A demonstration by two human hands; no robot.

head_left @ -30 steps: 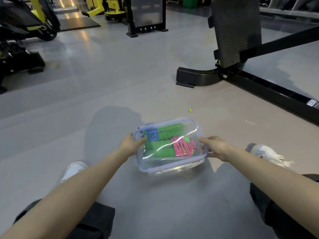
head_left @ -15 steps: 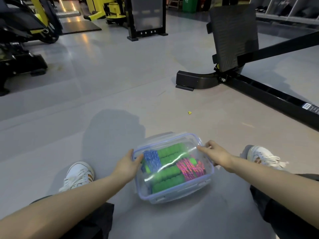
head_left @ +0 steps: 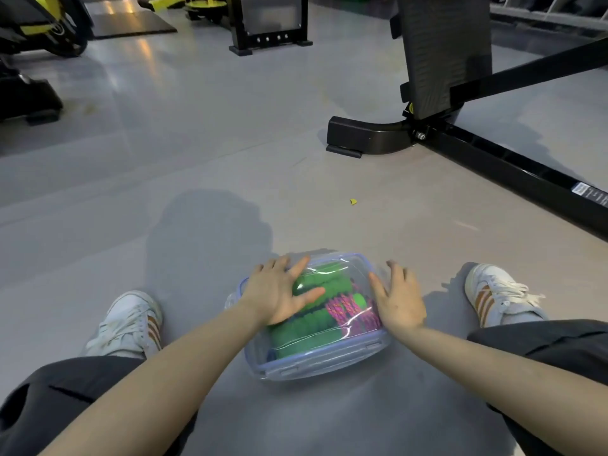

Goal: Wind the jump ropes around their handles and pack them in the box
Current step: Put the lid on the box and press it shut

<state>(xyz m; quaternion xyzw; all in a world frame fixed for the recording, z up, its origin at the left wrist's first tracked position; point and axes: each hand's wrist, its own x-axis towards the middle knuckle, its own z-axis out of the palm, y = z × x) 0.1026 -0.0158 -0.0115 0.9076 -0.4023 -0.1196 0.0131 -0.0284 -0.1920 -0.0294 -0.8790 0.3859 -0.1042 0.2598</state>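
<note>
Gym floor (head_left: 197, 143), left hand (head_left: 279, 296) splayed flat on box (head_left: 316, 360) lid, right hand (head_left: 399, 299) spread, seemingly touching its edge

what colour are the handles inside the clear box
Green, ribbed handles, seen through the clear box lid in the head view.

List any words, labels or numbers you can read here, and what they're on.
None can be read.
White sticker on the black machine rail: print too small and blurred.
Yellow round mark on the machine far left: no legible text.
Box, shoes: no text visible.
</note>
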